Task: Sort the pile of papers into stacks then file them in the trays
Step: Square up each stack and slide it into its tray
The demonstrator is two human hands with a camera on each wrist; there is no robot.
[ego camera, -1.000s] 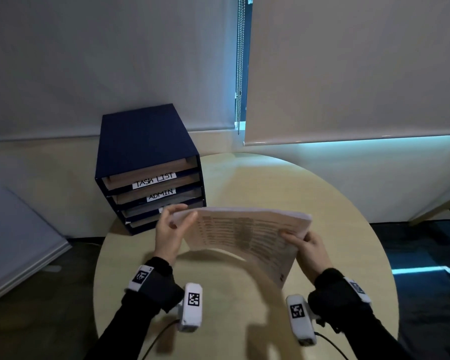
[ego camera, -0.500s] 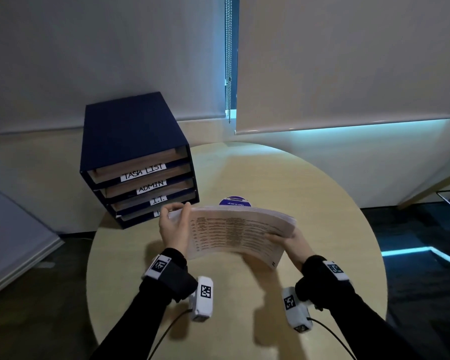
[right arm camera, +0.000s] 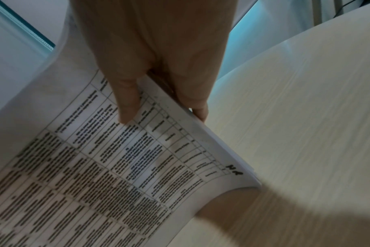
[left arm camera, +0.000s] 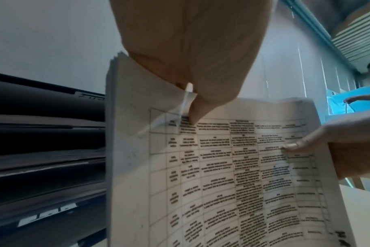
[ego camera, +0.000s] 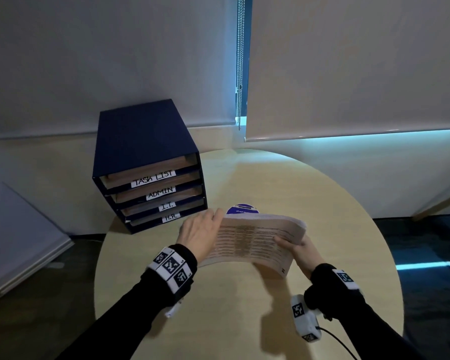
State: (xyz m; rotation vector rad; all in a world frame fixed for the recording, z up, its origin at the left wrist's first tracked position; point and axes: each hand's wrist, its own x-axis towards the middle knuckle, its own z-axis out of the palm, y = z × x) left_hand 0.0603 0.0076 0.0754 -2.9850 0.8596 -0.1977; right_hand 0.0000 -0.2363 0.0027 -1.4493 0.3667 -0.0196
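A thick stack of papers printed with a table hangs tilted just above the round table, held between my hands. My left hand grips its left edge; the thumb presses the printed sheet near the corner, the fingers are behind. My right hand pinches the right edge, thumb on top and fingers underneath. "HR" is handwritten on the top sheet's corner. The navy tray unit stands left of the stack, its trays labelled TASK LIST, ADMIN, I.T. and H.R..
A round blue object peeks out behind the stack's far edge. Window blinds and a bead chain hang beyond the table. Grey panels lean on the floor at the left. The table's pale top stretches right of the stack.
The stack has come down from a raised, upright tilt to lie lower and flatter near the table. My left hand has turned palm-down over its left edge. The right grip is unchanged.
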